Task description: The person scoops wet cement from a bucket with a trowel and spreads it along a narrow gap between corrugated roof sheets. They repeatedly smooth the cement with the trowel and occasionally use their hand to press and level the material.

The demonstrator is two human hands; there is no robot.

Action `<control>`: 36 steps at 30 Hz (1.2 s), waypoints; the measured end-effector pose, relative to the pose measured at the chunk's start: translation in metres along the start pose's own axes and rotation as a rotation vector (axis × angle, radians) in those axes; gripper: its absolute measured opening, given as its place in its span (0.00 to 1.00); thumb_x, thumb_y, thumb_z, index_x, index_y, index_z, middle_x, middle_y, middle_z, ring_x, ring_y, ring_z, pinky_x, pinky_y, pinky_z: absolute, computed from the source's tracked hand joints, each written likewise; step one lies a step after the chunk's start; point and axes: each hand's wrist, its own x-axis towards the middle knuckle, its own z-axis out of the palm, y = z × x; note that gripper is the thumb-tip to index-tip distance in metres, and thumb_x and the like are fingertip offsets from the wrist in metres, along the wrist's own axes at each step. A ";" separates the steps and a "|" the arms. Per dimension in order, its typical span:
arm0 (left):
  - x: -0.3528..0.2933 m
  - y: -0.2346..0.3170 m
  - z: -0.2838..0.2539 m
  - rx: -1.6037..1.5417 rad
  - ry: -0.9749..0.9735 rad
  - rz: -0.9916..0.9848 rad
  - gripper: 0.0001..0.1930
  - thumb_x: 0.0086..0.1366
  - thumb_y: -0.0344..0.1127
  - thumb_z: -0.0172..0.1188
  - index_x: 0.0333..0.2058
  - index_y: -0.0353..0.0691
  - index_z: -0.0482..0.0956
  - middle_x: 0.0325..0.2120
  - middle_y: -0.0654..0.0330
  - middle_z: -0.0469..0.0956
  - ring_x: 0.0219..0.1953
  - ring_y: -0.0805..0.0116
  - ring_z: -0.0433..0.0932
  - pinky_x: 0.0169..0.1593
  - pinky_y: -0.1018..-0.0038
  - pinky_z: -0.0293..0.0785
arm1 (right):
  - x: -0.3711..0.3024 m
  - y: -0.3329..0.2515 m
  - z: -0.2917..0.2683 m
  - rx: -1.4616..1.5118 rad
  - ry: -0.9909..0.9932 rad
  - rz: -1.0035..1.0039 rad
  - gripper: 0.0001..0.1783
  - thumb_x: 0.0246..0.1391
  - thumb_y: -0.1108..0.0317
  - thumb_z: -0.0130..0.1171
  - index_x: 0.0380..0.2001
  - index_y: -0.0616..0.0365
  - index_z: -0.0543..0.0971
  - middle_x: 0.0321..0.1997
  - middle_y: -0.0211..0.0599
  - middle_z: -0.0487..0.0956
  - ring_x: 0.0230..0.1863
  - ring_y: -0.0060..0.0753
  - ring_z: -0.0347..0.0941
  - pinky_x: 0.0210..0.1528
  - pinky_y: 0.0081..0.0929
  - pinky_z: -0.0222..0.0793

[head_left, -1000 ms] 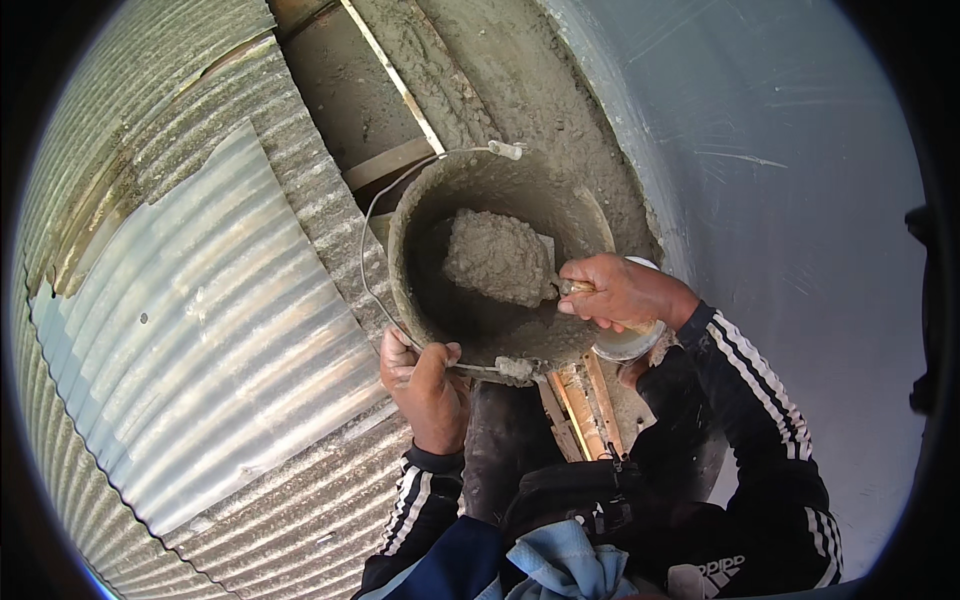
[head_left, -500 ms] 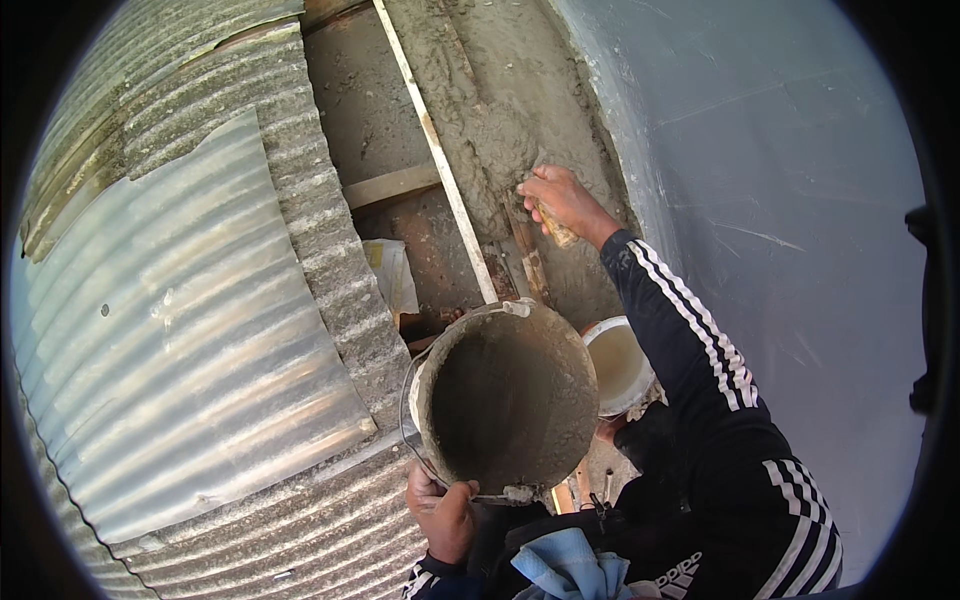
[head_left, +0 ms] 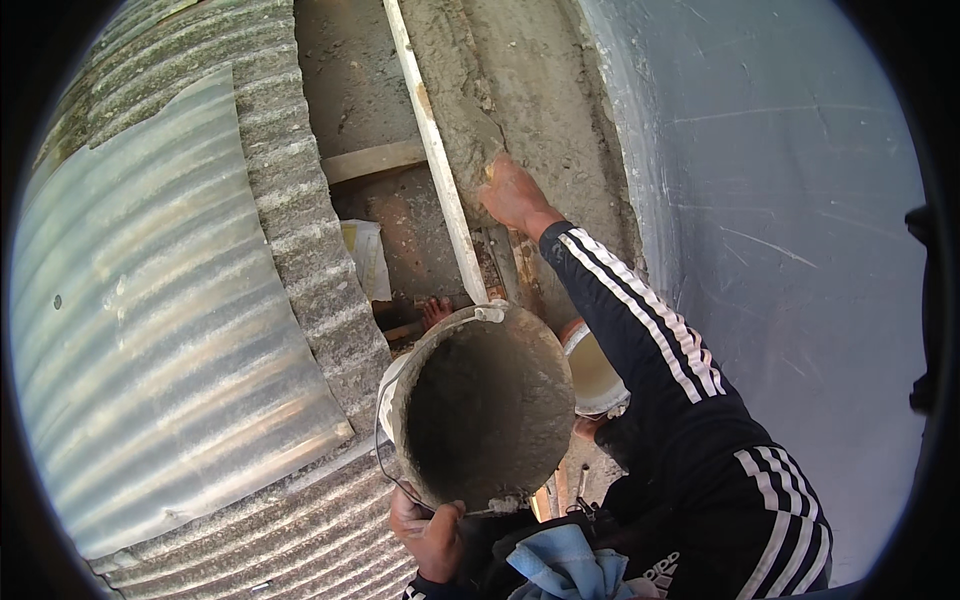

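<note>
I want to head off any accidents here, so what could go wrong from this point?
The mortar-coated bucket could tip if the left hand loses its hold near the rim. The right sleeve passes close to the white pail and might knock it, spilling the cloudy liquid. The bare foot just beyond the bucket could get hurt if something drops on it.

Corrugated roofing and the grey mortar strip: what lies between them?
In the head view: an open gap crossed by a wooden crosspiece; a pale sheet and a bare foot lower in the picture; then a pale batten along the mortar strip.
</note>
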 end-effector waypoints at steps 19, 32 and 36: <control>0.005 0.003 -0.007 0.110 -0.015 -0.005 0.20 0.49 0.18 0.54 0.44 0.28 0.77 0.37 0.57 0.83 0.37 0.73 0.80 0.46 0.75 0.77 | -0.033 0.075 0.031 0.056 0.095 -0.105 0.32 0.69 0.62 0.59 0.71 0.66 0.68 0.72 0.58 0.71 0.74 0.59 0.66 0.74 0.44 0.63; 0.009 -0.003 -0.005 0.038 0.038 0.080 0.17 0.48 0.20 0.55 0.40 0.31 0.77 0.32 0.61 0.81 0.33 0.74 0.77 0.44 0.77 0.74 | -0.058 0.073 0.055 0.242 0.157 0.031 0.27 0.64 0.64 0.63 0.63 0.62 0.71 0.62 0.63 0.77 0.63 0.69 0.73 0.63 0.54 0.70; 0.009 0.000 -0.006 0.050 0.043 0.094 0.17 0.48 0.20 0.55 0.40 0.31 0.77 0.32 0.61 0.81 0.33 0.73 0.77 0.45 0.76 0.74 | -0.104 0.068 0.071 0.333 0.170 0.003 0.26 0.63 0.65 0.63 0.60 0.64 0.71 0.60 0.65 0.77 0.62 0.71 0.73 0.62 0.55 0.70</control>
